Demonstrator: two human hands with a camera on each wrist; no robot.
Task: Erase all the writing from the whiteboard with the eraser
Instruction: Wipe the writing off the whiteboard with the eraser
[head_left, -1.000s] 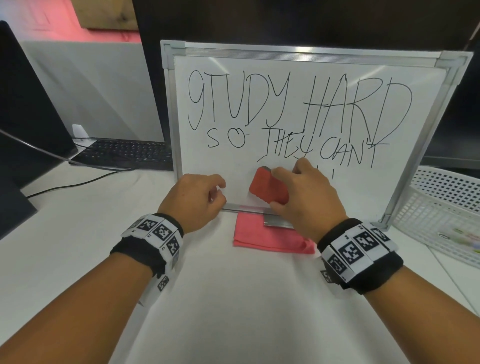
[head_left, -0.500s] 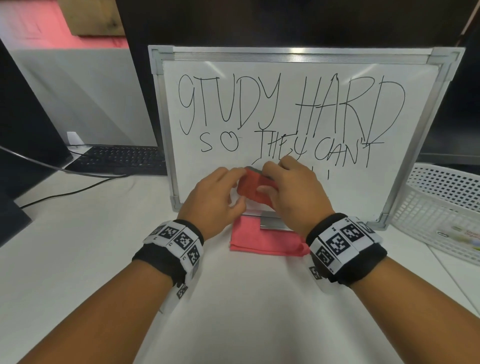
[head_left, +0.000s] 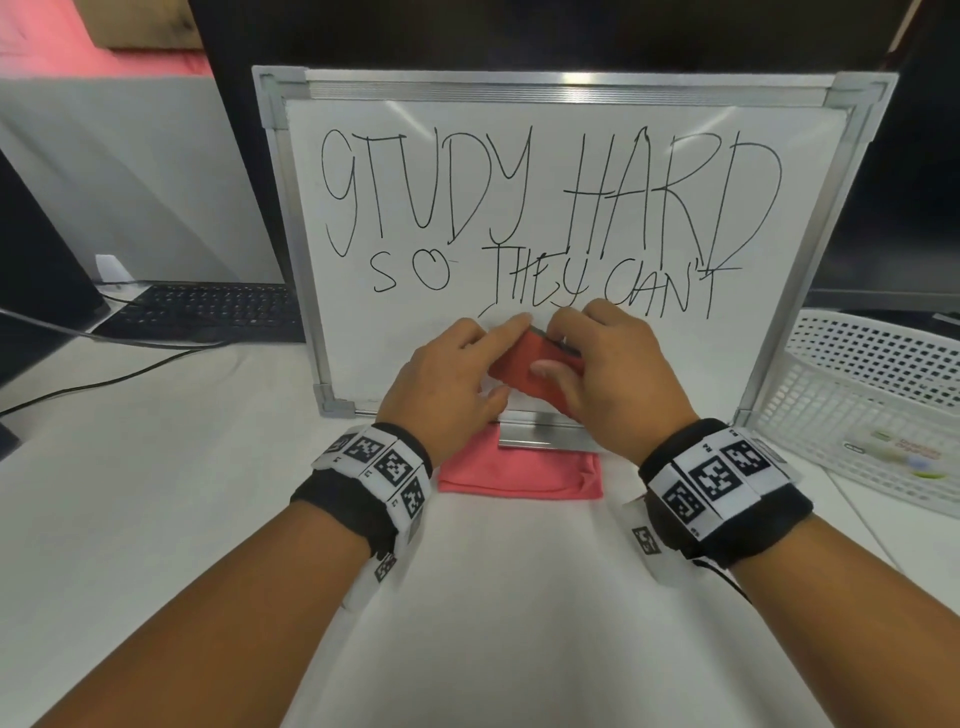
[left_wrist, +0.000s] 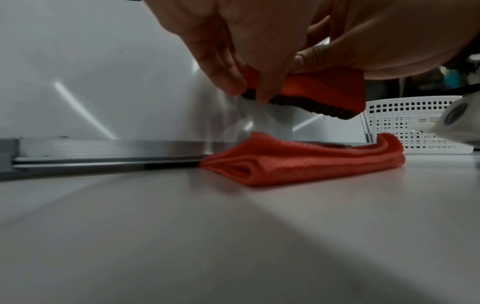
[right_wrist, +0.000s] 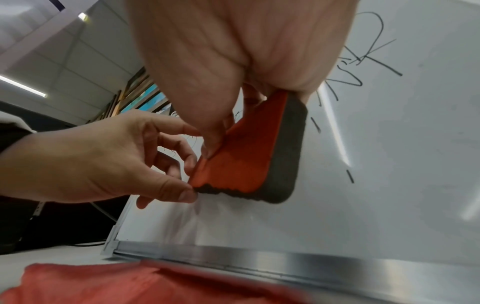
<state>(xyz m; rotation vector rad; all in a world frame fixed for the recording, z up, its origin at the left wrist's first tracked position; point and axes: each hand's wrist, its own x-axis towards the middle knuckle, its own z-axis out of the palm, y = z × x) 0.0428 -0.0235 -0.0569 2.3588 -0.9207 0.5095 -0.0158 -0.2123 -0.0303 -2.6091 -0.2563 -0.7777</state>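
A whiteboard (head_left: 571, 85) in a metal frame stands upright on the white table, with black writing (head_left: 519, 208) across its upper half. A red eraser (head_left: 524, 358) with a dark felt face (right_wrist: 285, 154) lies against the board's lower middle. My right hand (head_left: 597, 364) grips it from above, thumb on its red back. My left hand (head_left: 488, 353) pinches the eraser's left end between thumb and fingers (right_wrist: 187, 193). From the left wrist view the eraser (left_wrist: 324, 90) hangs just above the board's bottom rail. The hands hide part of the lowest writing.
A folded pink cloth (head_left: 519, 473) lies on the table at the board's foot. A white perforated basket (head_left: 862, 395) stands at the right. Behind the board at the left are a black keyboard (head_left: 208, 306), cables and a dark monitor (head_left: 36, 270).
My left hand has left the board's bottom edge and moved right onto the eraser's left end. My right hand has kept its grip on the eraser throughout.
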